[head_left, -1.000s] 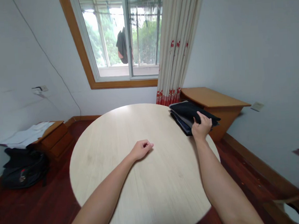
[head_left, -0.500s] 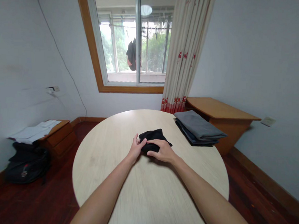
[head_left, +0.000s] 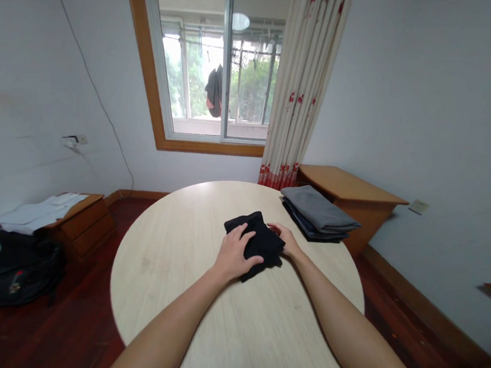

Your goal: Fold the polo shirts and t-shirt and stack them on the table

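Note:
A black folded cloth (head_left: pixel 263 244) lies on the round pale table (head_left: pixel 158 257); its exact kind does not show. My left hand (head_left: pixel 235 253) rests on the cloth's left side, palm down with fingers and thumb spread. At the right edge of the cloth is my right hand (head_left: pixel 286 239), its fingers curled round that edge. The cloth's corner hides part of the right thumb and fingertips.
A stack of folded grey and dark cloths (head_left: pixel 321 212) sits at the table's right rim. Behind it stands a wooden desk (head_left: pixel 350 185). Papers (head_left: pixel 37 212) cover a low drawer cabinet (head_left: pixel 84 226) on the left, with a black bag (head_left: pixel 22 272) beside it.
The bunched black cloth now lies flatter and wider. My left hand has moved onto its top and spread out, while my right hand has shifted from its front to its right edge.

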A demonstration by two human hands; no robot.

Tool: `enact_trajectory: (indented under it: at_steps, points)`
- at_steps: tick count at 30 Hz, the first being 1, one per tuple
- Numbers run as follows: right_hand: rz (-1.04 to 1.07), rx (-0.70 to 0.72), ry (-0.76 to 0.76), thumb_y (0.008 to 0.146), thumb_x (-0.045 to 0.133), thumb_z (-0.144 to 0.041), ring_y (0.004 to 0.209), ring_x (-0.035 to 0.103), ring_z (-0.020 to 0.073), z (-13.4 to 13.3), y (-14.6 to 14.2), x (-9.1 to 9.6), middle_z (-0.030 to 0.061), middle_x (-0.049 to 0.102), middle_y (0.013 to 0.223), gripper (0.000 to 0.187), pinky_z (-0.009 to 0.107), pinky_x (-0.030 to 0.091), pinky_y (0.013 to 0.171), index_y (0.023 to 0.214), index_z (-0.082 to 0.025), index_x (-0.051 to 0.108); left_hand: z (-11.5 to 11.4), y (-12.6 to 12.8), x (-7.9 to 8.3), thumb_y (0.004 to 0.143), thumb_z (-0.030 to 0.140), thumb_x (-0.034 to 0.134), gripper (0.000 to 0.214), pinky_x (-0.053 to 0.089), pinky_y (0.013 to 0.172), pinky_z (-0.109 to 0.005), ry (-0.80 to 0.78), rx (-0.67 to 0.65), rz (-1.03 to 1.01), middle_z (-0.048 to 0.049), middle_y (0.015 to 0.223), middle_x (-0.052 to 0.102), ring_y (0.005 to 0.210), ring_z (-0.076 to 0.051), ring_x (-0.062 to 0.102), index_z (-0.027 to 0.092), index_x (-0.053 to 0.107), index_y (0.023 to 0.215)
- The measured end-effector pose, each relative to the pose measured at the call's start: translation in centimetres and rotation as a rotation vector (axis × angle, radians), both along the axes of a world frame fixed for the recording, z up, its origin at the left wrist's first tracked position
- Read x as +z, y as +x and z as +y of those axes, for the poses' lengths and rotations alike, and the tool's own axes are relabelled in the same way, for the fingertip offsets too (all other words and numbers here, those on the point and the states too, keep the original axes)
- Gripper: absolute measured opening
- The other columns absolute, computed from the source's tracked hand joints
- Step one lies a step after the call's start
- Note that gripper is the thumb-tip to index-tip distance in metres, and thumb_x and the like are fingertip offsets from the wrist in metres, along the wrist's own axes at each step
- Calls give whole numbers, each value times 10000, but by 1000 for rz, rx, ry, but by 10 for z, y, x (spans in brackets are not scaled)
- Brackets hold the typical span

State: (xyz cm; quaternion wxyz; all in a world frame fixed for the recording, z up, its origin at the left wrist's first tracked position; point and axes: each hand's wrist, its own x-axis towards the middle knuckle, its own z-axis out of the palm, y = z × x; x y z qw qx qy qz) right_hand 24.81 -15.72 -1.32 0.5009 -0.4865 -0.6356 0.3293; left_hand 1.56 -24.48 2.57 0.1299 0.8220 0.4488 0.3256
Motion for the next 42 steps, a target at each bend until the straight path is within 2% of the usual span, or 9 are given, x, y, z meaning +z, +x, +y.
enact_trajectory:
  at_steps: [5,14,18,21,25,28,33,36,42]
  points:
    - [55,106,16,659,721,-346,970,672,249,-4,-13,-3,124,718,1122,595,393,533,897,1223,-171,649,-11,18,-6,698,591,784,1004,75,1167,-690,-114,-21,126,-190,1622,248,1483,-403,238,234,354,1533]
    - [23,143,30,692,718,-327,745,607,162,-5,-14,-7,92,655,1149,598,316,527,694,1270,-213,618,0,2,2,865,350,646,422,267,1158,-586,-153,-10,23,-76,1427,582,1336,-302,501,285,658,1282]
    - [-13,87,47,692,685,-313,631,521,110,-4,-16,-5,74,637,1114,553,284,483,620,1230,-202,624,13,-9,3,865,342,595,238,483,954,-420,-225,-27,-252,-62,1024,766,973,-268,682,214,777,950]
    - [4,20,117,739,623,-322,683,551,131,-5,-18,2,75,654,1073,440,297,496,667,1159,-194,650,28,-22,4,800,501,654,362,524,796,-390,-305,3,-643,-68,823,751,794,-260,678,153,753,799]
    - [95,-86,217,779,598,-359,817,625,192,-10,-22,16,89,691,977,330,323,514,737,1046,-178,664,50,-49,8,713,627,725,547,543,822,-407,-276,104,-1240,-110,917,753,849,-273,691,119,729,915]
    - [133,-175,201,792,584,-392,717,617,192,-13,-22,21,71,691,832,333,316,502,659,1024,-165,657,63,-73,8,819,545,659,503,515,961,-429,-98,260,-1382,-146,1141,711,1049,-279,674,143,669,1122]
    - [70,-262,163,758,583,-397,722,614,202,-8,-13,15,96,700,881,347,334,503,658,1000,-163,670,68,-98,3,861,279,626,577,355,1160,-458,287,609,-898,-133,1494,476,1358,-263,474,235,473,1415]
    - [-12,-210,134,741,548,-351,750,613,208,-4,-7,8,110,707,945,338,341,506,668,994,-168,677,61,-93,1,886,275,582,445,351,1166,-476,342,464,-540,-121,1404,566,1338,-272,488,212,572,1326]
    - [-103,-138,120,681,523,-251,741,588,188,2,0,-3,102,691,1059,433,332,509,668,1079,-180,676,43,-60,-12,843,501,670,591,282,1181,-554,-4,90,12,-109,1500,492,1407,-314,411,247,565,1366]
